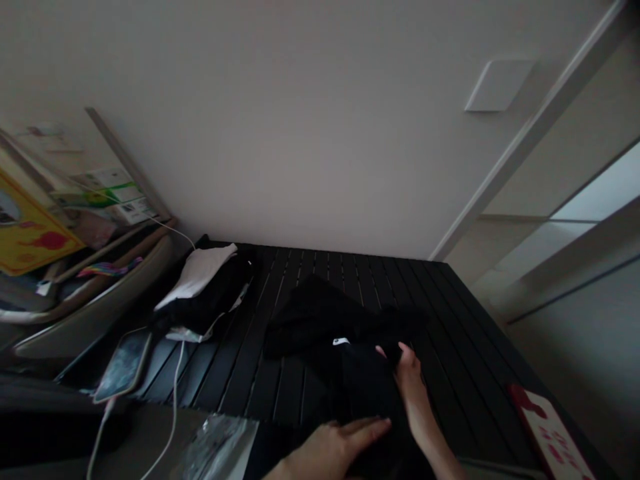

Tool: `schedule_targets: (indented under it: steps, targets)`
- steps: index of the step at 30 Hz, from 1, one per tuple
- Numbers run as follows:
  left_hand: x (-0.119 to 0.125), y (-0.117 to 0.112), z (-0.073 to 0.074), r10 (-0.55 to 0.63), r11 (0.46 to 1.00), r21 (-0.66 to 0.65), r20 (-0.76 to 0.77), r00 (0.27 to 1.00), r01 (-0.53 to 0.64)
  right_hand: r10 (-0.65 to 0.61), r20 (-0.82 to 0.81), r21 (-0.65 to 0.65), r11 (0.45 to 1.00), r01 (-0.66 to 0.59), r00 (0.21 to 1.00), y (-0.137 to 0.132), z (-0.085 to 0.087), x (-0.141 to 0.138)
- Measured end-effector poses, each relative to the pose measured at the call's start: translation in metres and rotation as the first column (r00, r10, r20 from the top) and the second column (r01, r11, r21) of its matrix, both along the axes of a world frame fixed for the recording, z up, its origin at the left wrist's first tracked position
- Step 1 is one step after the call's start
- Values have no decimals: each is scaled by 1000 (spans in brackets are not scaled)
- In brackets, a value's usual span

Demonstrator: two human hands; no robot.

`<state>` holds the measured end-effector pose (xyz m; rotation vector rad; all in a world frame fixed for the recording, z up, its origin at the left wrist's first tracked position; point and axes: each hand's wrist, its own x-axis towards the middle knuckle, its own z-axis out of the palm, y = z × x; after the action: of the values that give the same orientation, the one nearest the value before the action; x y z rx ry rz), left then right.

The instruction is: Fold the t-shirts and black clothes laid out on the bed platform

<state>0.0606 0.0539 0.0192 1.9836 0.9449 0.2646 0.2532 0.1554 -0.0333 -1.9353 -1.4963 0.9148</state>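
A black garment (345, 320) lies spread over the dark slatted tabletop (240, 373), with a small white label (341, 341) near its middle. My left hand (335, 450) rests flat on the near part of the cloth, fingers stretched out. Farther up on the right, my right hand (409, 373) grips the garment's right side, the fabric between thumb and fingers. Dark cloth hides part of those fingers. Which kind of garment it is, I cannot tell.
A pile of folded clothes (210, 287), white and black, sits on the left. Near it lies a phone (125, 363) with a white cable (176, 387). A clear plastic bag (215, 443) is at the front. A red and white box (550, 430) lies right; a wall (310, 133) stands behind.
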Motion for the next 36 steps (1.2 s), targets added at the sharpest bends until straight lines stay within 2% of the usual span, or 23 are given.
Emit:
schedule_targets:
  steps: [2,4,5,6,7,8,9,10,11,12,13,14,16,18,20,24,27,30,33,36]
  targets:
    - [5,-4,-10,-78,996,41,-40,996,80,98,-97,-149,982,-112,990,-14,4,3]
    - [6,-4,-13,-136,988,75,-1,991,135,209,-227,-206,944,-257,951,-26,5,8]
    - [5,-1,-13,-113,990,89,20,993,111,251,-273,-197,930,-310,928,-31,4,10]
    - [3,3,-12,-36,994,102,26,999,33,291,-300,-165,922,-350,909,-37,3,11]
    - [0,10,-11,97,988,121,14,995,-98,323,-301,-125,919,-373,897,-42,1,10]
    - [-5,19,-10,265,952,159,-10,964,-261,351,-280,-94,916,-389,894,-48,-1,8]
    - [-11,30,-10,439,880,218,-35,898,-421,375,-244,-79,911,-404,894,-55,-4,3]
    - [-19,42,-12,585,786,286,-57,809,-548,397,-195,-75,906,-417,897,-62,-6,-3]
    - [-28,55,-15,676,704,359,-74,733,-613,415,-136,-83,900,-428,900,-69,-9,-10]
    - [-37,66,-20,731,647,427,-112,673,-631,430,-70,-98,895,-435,900,-77,-12,-18]
    - [-46,75,-26,749,633,471,-170,641,-615,439,4,-116,893,-435,899,-85,-16,-27]
    - [-54,82,-33,743,647,493,-236,627,-581,439,85,-131,895,-427,895,-92,-19,-35]
    - [-67,88,-44,691,711,490,-354,630,-505,422,262,-149,906,-395,868,-100,-26,-49]
    - [-72,84,-52,641,757,479,-416,645,-444,413,401,-144,910,-389,818,-98,-30,-56]
    - [-71,74,-53,617,774,483,-434,656,-408,431,467,-132,897,-421,772,-86,-31,-56]
    - [-55,41,-46,545,829,420,-450,708,-371,510,454,-164,854,-494,730,-37,-21,-41]
    - [-32,14,-45,422,898,311,-417,805,-311,544,434,-205,836,-509,718,6,-11,-35]
    - [-1,-3,-49,255,958,219,-344,904,-187,619,369,-198,781,-592,693,44,-4,-42]
    - [29,-4,-52,139,981,171,-259,956,-97,708,301,-127,693,-709,638,73,-1,-56]
    - [52,8,-47,52,988,151,-117,992,-34,799,222,-54,582,-811,559,88,-1,-66]
